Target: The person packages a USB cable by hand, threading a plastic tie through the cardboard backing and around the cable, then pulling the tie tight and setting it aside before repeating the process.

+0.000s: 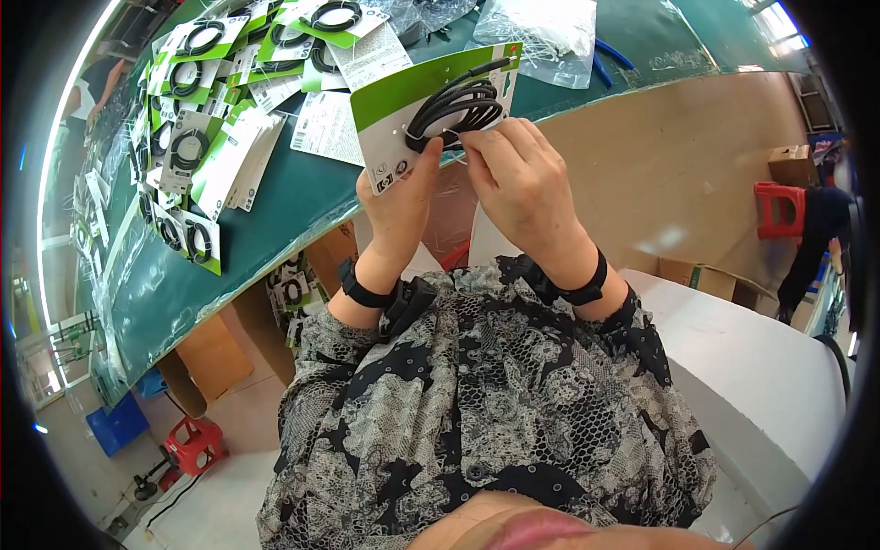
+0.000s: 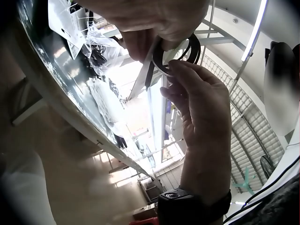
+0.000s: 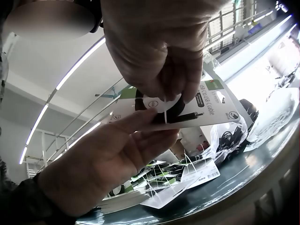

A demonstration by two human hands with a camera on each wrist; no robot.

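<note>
My left hand (image 1: 399,206) grips a green-and-white packaging card (image 1: 380,110) from its lower edge, thumb on the front and fingers behind. A black coiled USB-C cable (image 1: 458,105) lies against the card's face, its plug (image 3: 191,116) showing in the right wrist view. A white cable tie (image 3: 165,115) runs across the coil. My right hand (image 1: 527,179) pinches this tie at the coil's edge with thumb and fingertips, which partly hide it. Both hands are raised in front of the table's edge.
Many carded cables (image 1: 188,147) lie heaped on the green table (image 1: 266,234) to the left. At the back are a clear bag of white ties (image 1: 541,37) and a blue-handled tool (image 1: 610,62). Red stools (image 1: 779,211) and a white surface (image 1: 733,357) stand around.
</note>
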